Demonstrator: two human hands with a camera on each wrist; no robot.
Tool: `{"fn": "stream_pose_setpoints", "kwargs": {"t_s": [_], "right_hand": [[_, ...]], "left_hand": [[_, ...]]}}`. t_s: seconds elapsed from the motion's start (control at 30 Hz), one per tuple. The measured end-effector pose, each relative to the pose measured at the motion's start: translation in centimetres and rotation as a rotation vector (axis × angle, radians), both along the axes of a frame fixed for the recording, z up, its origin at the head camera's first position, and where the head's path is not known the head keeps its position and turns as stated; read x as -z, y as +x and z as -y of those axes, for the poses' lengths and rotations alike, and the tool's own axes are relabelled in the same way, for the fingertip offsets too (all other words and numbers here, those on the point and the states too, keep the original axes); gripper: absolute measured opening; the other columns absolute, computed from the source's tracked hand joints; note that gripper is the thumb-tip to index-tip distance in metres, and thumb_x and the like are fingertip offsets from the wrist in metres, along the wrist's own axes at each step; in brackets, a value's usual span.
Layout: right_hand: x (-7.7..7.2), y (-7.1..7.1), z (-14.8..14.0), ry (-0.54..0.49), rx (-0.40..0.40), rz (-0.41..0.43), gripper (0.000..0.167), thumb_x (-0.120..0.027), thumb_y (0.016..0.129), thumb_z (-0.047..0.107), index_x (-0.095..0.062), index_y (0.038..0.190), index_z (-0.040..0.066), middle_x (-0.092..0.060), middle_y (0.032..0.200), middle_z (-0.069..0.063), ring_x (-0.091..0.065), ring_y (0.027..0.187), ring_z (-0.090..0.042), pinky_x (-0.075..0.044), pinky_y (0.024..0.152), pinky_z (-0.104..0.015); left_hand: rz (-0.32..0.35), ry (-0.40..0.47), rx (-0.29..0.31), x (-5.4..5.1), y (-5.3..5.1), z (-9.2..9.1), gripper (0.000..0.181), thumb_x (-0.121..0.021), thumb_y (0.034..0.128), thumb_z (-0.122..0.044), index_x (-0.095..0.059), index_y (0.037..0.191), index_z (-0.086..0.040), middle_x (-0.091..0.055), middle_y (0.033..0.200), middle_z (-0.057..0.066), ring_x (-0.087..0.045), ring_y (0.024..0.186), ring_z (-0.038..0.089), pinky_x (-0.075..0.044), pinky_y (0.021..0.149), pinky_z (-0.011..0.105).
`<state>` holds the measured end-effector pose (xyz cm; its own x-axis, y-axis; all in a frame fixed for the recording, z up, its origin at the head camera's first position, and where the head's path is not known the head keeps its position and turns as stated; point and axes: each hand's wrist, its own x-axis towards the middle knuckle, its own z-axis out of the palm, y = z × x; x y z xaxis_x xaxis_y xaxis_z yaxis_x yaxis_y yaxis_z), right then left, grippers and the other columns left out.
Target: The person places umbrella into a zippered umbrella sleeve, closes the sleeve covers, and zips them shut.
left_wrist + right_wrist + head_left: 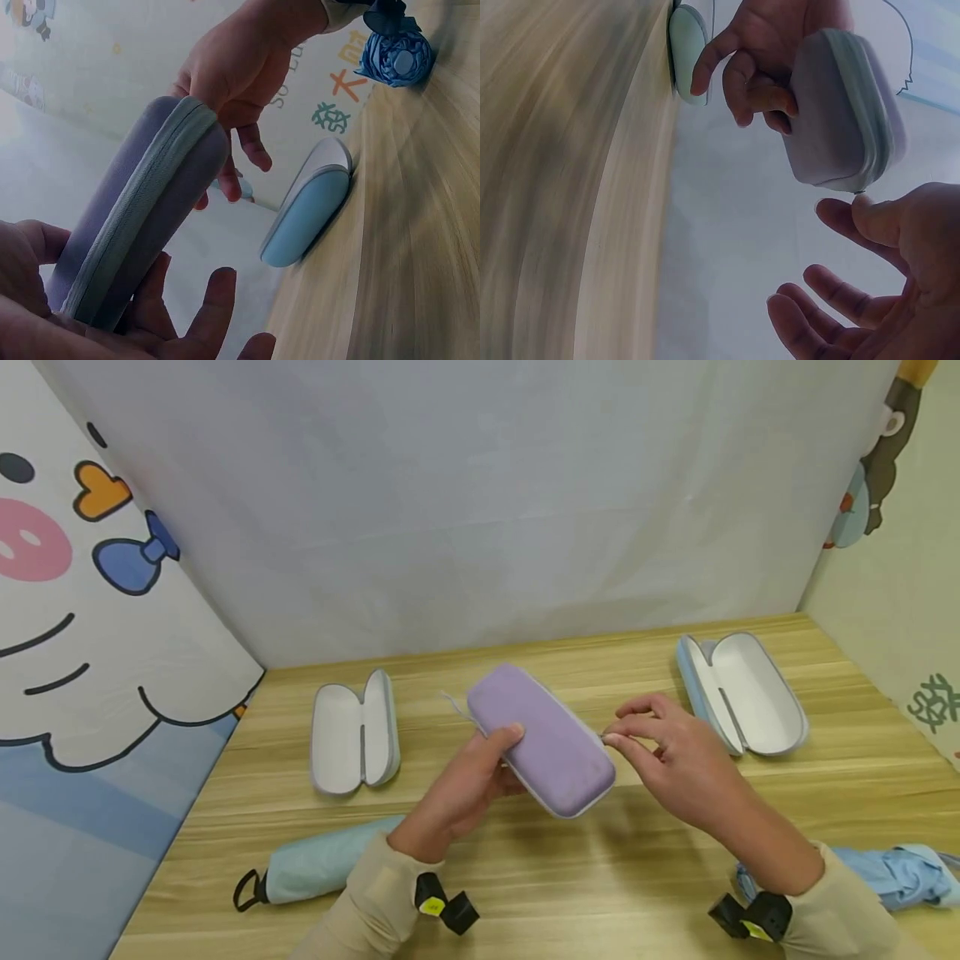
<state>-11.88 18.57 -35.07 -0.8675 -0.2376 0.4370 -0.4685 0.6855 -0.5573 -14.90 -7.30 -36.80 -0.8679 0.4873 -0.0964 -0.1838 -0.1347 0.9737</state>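
A purple zippered case (540, 739) is held tilted above the table by my left hand (468, 781), thumb on its top face and fingers underneath. It looks closed, with a pale zipper band (139, 210) along its side. A thin cord loop (452, 702) sticks out at its far left. My right hand (686, 764) pinches the small zipper pull (859, 193) between thumb and forefinger at the case's right edge. The other fingers of that hand are apart from the case in the right wrist view. Whatever is inside the case is hidden.
An opened white-lined case (337, 739) stands at the back left, another with a light blue shell (757, 693) at the back right. A mint folded umbrella (322, 860) lies front left, a blue folded umbrella (892, 872) front right. A white cloth wall (480, 510) borders the table behind.
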Motion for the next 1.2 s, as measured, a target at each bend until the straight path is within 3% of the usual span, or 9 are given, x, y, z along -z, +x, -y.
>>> {"fn": "stream_pose_setpoints", "kwargs": {"t_s": [0.2, 0.43, 0.6, 0.73, 0.9, 1.07, 1.2], "right_hand": [[0.2, -0.2, 0.1, -0.009, -0.005, -0.027, 0.008, -0.072, 0.099, 0.015, -0.080, 0.101, 0.013, -0.065, 0.116, -0.011, -0.066, 0.082, -0.020, -0.056, 0.064, -0.033], [-0.2, -0.7, -1.1, -0.040, 0.049, -0.139, 0.006, -0.075, 0.096, 0.009, -0.080, 0.098, 0.011, -0.066, 0.111, -0.008, -0.066, 0.088, -0.022, -0.056, 0.062, -0.032], [-0.7, -0.7, -1.6, -0.053, 0.040, -0.102, 0.008, -0.074, 0.097, 0.009, -0.080, 0.101, 0.012, -0.064, 0.117, -0.011, -0.066, 0.094, -0.025, -0.055, 0.066, -0.034], [-0.8, -0.6, -1.7, -0.056, 0.013, -0.092, 0.010, -0.075, 0.095, 0.007, -0.080, 0.101, 0.014, -0.063, 0.119, -0.008, -0.065, 0.094, -0.023, -0.054, 0.067, -0.033], [-0.8, -0.7, -1.9, -0.061, -0.105, -0.079, 0.020, -0.074, 0.094, 0.003, -0.081, 0.099, 0.021, -0.061, 0.120, -0.001, -0.062, 0.094, -0.016, -0.051, 0.070, -0.031], [-0.5, -1.1, -2.3, -0.110, -0.331, 0.002, 0.030, -0.071, 0.095, -0.001, -0.078, 0.101, 0.027, -0.059, 0.119, 0.001, -0.058, 0.102, -0.015, -0.049, 0.080, -0.031], [-0.1, -1.3, -2.5, -0.140, -0.506, 0.048, 0.033, -0.068, 0.096, -0.004, -0.077, 0.102, 0.027, -0.060, 0.114, 0.002, -0.058, 0.102, -0.015, -0.049, 0.081, -0.029]], "left_hand": [[0.000, -0.067, 0.150, 0.2, 0.0, -0.3, 0.059, -0.049, 0.1073, -0.032, -0.033, 0.157, -0.005, -0.061, 0.135, 0.020, -0.067, 0.111, 0.026, -0.053, 0.095, 0.042], [0.003, -0.121, 0.323, 0.1, 0.7, -0.8, 0.055, -0.049, 0.1082, -0.030, -0.040, 0.154, -0.002, -0.066, 0.128, 0.018, -0.069, 0.107, 0.021, -0.053, 0.096, 0.039], [-0.004, -0.113, 0.379, 0.1, 0.9, -0.8, 0.053, -0.050, 0.1078, -0.028, -0.042, 0.154, -0.003, -0.068, 0.125, 0.016, -0.069, 0.103, 0.020, -0.054, 0.095, 0.038], [-0.003, -0.136, 0.460, 0.1, 0.9, -0.8, 0.054, -0.051, 0.1066, -0.029, -0.041, 0.153, -0.003, -0.069, 0.122, 0.014, -0.070, 0.103, 0.020, -0.054, 0.094, 0.038], [0.018, -0.151, 0.575, 0.1, 1.2, -0.9, 0.052, -0.051, 0.1070, -0.026, -0.042, 0.153, -0.005, -0.069, 0.119, 0.010, -0.071, 0.101, 0.020, -0.056, 0.091, 0.038], [-0.029, -0.159, 0.701, 0.2, 1.9, -1.5, 0.047, -0.052, 0.1075, -0.024, -0.045, 0.147, 0.000, -0.068, 0.116, 0.003, -0.070, 0.100, 0.015, -0.056, 0.090, 0.036], [-0.046, -0.178, 0.734, 0.3, 2.5, -2.0, 0.042, -0.054, 0.1061, -0.024, -0.049, 0.138, 0.003, -0.068, 0.111, -0.004, -0.068, 0.099, 0.010, -0.056, 0.090, 0.032]]}}
